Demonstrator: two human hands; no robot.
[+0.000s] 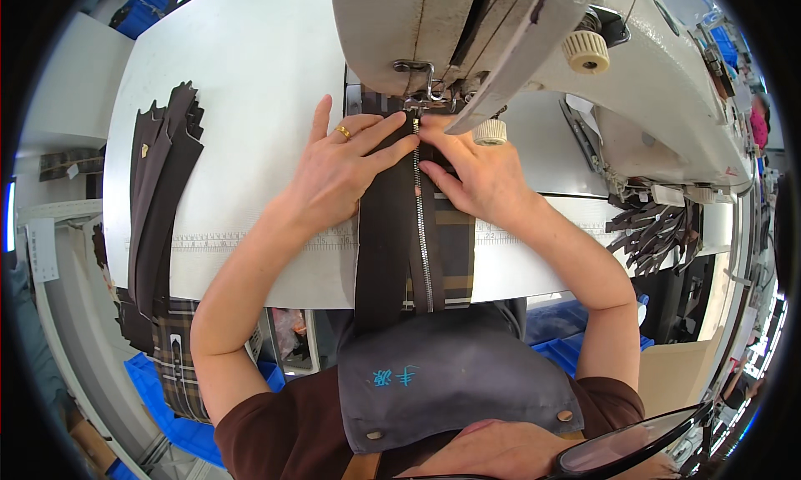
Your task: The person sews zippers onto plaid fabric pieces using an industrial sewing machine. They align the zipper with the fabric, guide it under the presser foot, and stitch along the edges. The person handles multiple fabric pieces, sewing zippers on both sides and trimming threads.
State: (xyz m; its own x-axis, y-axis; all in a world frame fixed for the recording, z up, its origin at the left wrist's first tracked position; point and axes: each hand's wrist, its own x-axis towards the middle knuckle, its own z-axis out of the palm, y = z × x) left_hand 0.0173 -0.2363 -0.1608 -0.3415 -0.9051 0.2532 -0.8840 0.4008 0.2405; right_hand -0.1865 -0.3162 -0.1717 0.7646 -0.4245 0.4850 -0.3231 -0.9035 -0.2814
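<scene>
Grey cloth makes the apron (459,359) nearest me, and just beyond it a dark strip (382,246), a metal zipper (422,230) and plaid cloth (457,259) reach the front edge of the surface (250,105). The zipper runs away from me, over the plaid and between my hands, to the presser foot (415,106). My left grip (340,161) lies flat on the dark strip, fingers spread, clamped on nothing. My right grip (480,167) rests at the zipper's other side, thumb and forefinger apart; I cannot tell whether its hidden fingers pinch the cloth. Both hands' fingertips sit just beside the foot, so, as I judge it, one reaching too far forward could meet the needle. Uneven pressure from my two sides could skew the zipper, sending stitches crooked or onto the metal teeth. Slack in the plaid underneath could fold into a pucker. Above and beyond looms the pale sewing machine (396,25); blue bins (143,11) sit past the surface's far left corner.
</scene>
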